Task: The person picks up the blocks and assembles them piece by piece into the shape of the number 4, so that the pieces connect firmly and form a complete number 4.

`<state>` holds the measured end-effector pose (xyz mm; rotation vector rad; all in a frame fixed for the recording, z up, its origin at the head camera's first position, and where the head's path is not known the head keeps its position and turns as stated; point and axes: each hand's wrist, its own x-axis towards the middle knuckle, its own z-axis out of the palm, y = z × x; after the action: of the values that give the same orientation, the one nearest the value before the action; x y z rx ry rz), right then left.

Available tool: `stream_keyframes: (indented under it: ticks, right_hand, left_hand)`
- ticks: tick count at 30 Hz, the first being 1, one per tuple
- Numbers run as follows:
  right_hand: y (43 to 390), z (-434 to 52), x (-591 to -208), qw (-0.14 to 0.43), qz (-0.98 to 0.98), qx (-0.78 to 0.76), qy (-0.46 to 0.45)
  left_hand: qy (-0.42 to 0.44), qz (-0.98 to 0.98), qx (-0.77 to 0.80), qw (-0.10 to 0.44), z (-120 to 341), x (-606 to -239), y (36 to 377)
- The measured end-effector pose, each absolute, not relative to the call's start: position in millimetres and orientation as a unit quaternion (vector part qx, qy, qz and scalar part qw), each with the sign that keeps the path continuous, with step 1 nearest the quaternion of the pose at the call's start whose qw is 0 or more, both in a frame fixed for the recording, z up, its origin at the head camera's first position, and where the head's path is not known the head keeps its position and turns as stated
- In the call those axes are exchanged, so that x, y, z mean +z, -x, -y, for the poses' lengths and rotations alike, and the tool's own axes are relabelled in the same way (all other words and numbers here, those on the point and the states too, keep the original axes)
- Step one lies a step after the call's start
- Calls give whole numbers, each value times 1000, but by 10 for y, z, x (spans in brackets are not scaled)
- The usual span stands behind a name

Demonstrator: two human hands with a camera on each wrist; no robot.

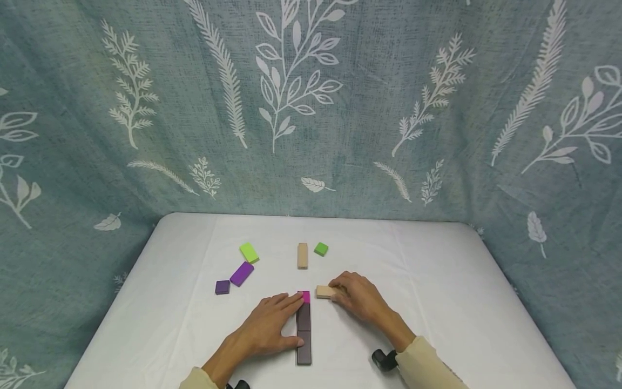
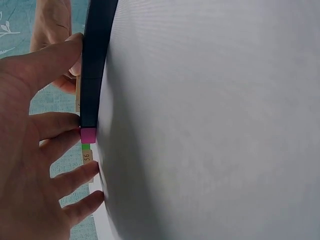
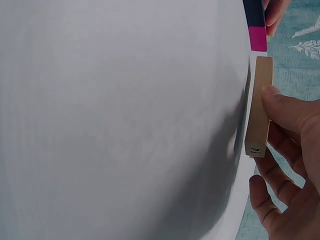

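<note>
Wooden block [image 1: 324, 292]: light tan, lying flat near the table's middle, just right of the magenta block [image 1: 304, 296].
Right hand [image 1: 358, 297]: fingers curled round the wooden block's right end.
Left hand [image 1: 268, 326]: fingers straight, flat against the left side of the dark block row [image 1: 303, 334].
Dark block row: near centre, magenta block capping its far end.
Far blocks: second tan block [image 1: 303, 255], green square [image 1: 320, 249], lime block [image 1: 249, 252], purple block [image 1: 241, 273], dark purple square [image 1: 222, 287].
Table [image 1: 437, 292]: white cover.

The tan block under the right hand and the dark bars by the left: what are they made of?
The tan block looks like unpainted wood: pale, matte, a number printed on its end. The dark bars have a smooth, opaque coat, probably painted wood, possibly plastic.
</note>
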<state>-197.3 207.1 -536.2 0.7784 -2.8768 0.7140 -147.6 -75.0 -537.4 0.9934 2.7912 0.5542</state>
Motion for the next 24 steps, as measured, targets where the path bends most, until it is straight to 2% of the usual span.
stream_keyframes:
  ticks: [24]
  right_hand:
    - [1918,-1935,-5341,26,937,215,-275]
  left_hand:
    - [-328,-923,188,66,758,-5355,1477]
